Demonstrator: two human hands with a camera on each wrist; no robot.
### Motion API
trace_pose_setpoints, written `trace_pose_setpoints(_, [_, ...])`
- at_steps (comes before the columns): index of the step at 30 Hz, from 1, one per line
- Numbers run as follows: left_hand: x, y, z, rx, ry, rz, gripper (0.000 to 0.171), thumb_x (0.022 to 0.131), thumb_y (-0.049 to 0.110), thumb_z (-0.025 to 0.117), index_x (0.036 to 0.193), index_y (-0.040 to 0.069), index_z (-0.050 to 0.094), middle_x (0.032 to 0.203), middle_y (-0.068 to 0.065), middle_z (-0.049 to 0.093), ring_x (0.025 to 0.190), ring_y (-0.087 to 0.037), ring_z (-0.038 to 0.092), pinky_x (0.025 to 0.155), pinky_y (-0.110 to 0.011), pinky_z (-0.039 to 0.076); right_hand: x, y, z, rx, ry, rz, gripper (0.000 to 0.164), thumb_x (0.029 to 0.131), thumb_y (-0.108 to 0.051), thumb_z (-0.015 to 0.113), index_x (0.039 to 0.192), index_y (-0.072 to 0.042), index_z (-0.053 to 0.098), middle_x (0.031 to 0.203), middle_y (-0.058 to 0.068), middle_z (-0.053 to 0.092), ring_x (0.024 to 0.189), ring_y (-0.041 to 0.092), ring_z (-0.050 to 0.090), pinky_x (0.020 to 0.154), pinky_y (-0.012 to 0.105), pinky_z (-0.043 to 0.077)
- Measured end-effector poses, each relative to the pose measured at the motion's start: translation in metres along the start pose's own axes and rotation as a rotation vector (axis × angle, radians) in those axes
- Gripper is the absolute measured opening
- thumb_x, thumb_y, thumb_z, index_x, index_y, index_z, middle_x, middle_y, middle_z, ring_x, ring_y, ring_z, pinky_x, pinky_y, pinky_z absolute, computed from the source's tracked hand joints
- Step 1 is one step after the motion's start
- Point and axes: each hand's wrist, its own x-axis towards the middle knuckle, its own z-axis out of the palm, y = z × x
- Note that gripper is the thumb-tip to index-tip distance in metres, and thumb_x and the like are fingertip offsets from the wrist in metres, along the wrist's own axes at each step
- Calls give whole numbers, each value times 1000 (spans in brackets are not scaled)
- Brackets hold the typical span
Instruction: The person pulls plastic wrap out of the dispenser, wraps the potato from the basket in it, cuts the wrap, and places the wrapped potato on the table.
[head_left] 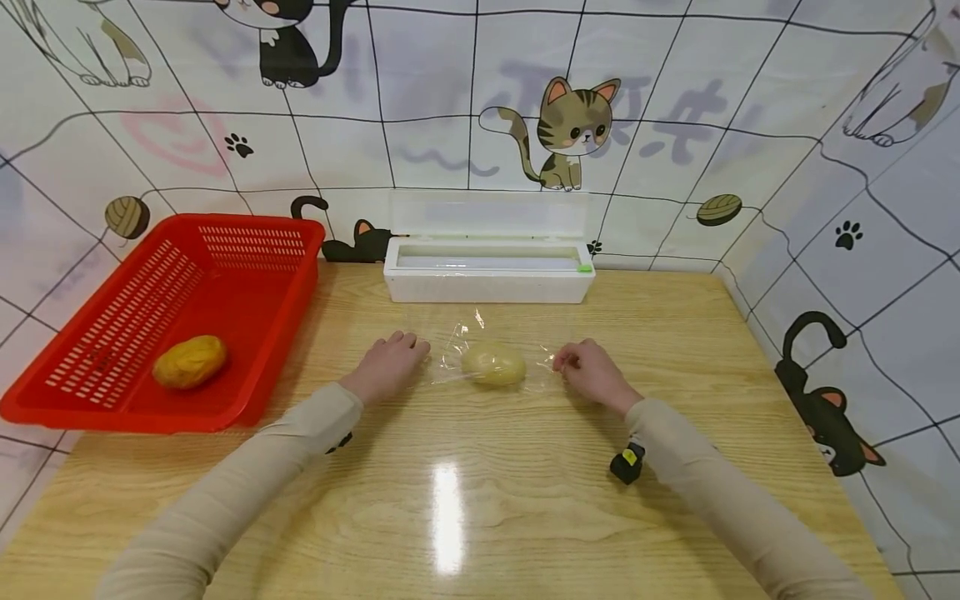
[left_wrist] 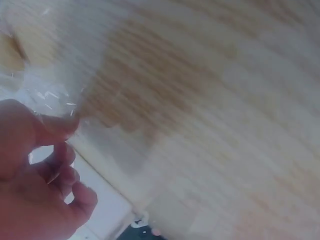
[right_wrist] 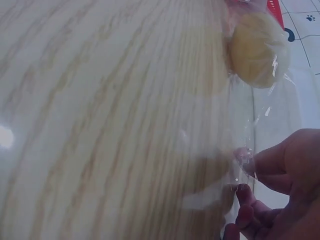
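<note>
1. A pale yellow lump point(head_left: 495, 365), rounded like a peeled potato, is seen near the middle of the wooden tabletop point(head_left: 525, 492); from it the clock directions below are read in the head view.
2. The lump is covered by clear film point(head_left: 457, 360), which is spread out towards nine and three o'clock and is creased, with bright glints.
3. At nine o'clock the film's edge is held by the left hand point(head_left: 390, 367); in the left wrist view it is seen pinched between thumb and forefinger, the other fingers being loosely curled below.
4. At three o'clock the opposite edge is held by the right hand point(head_left: 594, 377); thumb and forefinger are brought together on the film, and the remaining fingers are bent beneath it.
5. Neither hand is laid on the lump itself.
6. At twelve o'clock a long white box point(head_left: 489, 288) is placed near the wall, its lid point(head_left: 491, 214) raised at the back and a green piece point(head_left: 585, 268) mounted at its three o'clock end.
7. Between nine and ten o'clock a red basket point(head_left: 258, 354) is set, in which a deeper yellow lump point(head_left: 190, 362) is contained.
8. At four o'clock a small black device point(head_left: 627, 463) is worn at the right wrist.
</note>
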Motion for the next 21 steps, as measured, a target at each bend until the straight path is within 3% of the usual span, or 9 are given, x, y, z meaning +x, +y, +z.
trace_pose_setpoints(5, [-1,2,2,200,73,143,9,93,2,60,101,6,62,102,-11,54,93,-28,50,76,-44,47,-5,3,-8,42,-50,-6,15,87,4,56,92,0,70,87,8,62,84,25,46,77,40,40])
trace_pose_setpoints(10, [-6,3,5,460,167,325,4,89,5,65,93,6,63,92,-7,54,81,-22,51,68,-35,47,-8,1,-11,62,-97,49,16,81,3,61,95,0,67,94,12,53,88,26,45,78,39,39])
trace_pose_setpoints(13, [-8,3,6,540,190,383,4,88,7,66,92,6,64,88,-6,54,78,-20,54,67,-33,47,-8,-1,-11,24,-109,75,17,78,0,63,95,1,64,96,14,48,87,27,45,77,39,39])
trace_pose_setpoints(17, [-11,1,5,488,158,371,4,90,6,63,93,4,62,87,-8,55,76,-21,57,65,-34,50,-10,-4,-12,-43,-135,87,20,79,-6,65,96,2,58,97,17,44,86,29,45,78,41,41])
trace_pose_setpoints(21, [-14,-2,0,332,40,275,8,93,1,59,100,0,57,88,-12,55,74,-25,59,61,-35,52,-13,-7,-16,-35,-159,87,20,83,-8,63,99,2,56,100,19,42,87,30,45,79,43,41])
